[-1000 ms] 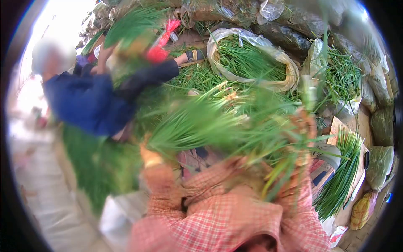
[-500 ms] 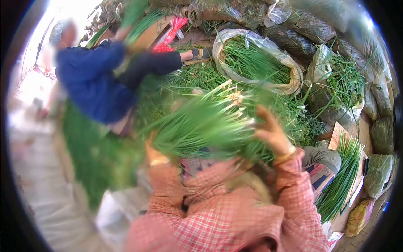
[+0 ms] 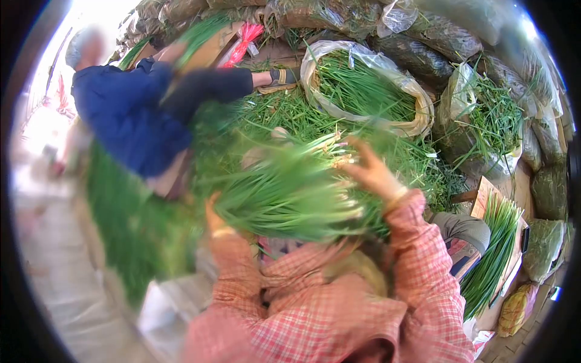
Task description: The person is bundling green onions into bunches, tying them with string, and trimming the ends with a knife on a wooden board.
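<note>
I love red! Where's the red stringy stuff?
In the head view, the red stringy stuff is near the top, left of centre, just above the co-worker's outstretched leg.

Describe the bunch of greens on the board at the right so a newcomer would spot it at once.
From the stacked plastic bags along the right edge, look left to the tilted board. The bunch of greens lies on it, leaves straight and side by side, unlike the tangled greens farther up.

Green bundle's leaf tips blurred.
</note>
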The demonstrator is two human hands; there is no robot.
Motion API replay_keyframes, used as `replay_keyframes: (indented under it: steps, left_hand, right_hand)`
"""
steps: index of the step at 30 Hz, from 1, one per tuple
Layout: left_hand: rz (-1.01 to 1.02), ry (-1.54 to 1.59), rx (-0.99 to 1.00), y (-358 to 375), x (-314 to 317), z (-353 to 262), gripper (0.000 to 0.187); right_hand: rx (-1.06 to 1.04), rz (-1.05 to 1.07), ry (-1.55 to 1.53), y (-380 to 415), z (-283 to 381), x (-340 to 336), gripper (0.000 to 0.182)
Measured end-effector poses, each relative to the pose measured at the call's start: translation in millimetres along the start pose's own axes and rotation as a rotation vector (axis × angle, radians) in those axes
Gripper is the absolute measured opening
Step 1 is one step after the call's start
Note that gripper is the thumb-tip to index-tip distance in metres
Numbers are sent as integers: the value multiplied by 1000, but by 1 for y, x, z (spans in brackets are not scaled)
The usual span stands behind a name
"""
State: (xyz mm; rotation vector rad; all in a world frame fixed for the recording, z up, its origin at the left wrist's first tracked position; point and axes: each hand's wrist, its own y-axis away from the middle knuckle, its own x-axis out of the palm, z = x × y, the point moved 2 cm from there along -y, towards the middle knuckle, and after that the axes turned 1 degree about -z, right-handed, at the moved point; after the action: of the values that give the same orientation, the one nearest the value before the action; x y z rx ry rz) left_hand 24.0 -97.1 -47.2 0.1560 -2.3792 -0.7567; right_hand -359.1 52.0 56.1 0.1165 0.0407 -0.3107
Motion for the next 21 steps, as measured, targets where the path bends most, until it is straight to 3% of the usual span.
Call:
replay_keyframes:
  steps: [1,4,7,8,10,12,14,15,18,20,21]
  left_hand:
    - [11,8,-2,2,2,-1,42]
    - [-91,52,-43,39,38,-11,37]
    - [-84,115,-36,50,49,-11,31]
    - [-50,137,-18,51,49,-11,30]
    - [-126,143,46,71,71,-11,29]
    - [-159,127,151,73,77,-13,27]
    - [-158,83,298,60,63,-14,25]
    - [-122,66,325,55,59,-18,25]
    - [80,41,390,48,58,-31,29]
    - [322,54,414,59,70,-43,34]
    - [365,287,338,62,76,-45,37]
  right_hand:
    - [172,112,-81,0,1,12,43]
    - [380,5,-382,10,-12,-25,28]
    - [26,-479,-594,33,-15,-107,16]
    - [-21,-528,-735,41,-7,-136,15]
    - [-2,-633,-205,58,-15,-180,12]
    - [39,-624,117,58,25,-134,9]
    - [-400,-301,620,46,70,-64,11]
    - [-517,-48,913,34,89,-33,21]
    - [-144,214,1404,7,66,35,60]
    - [89,417,1322,-17,35,53,74]
    - [-9,354,1223,-21,18,59,64]
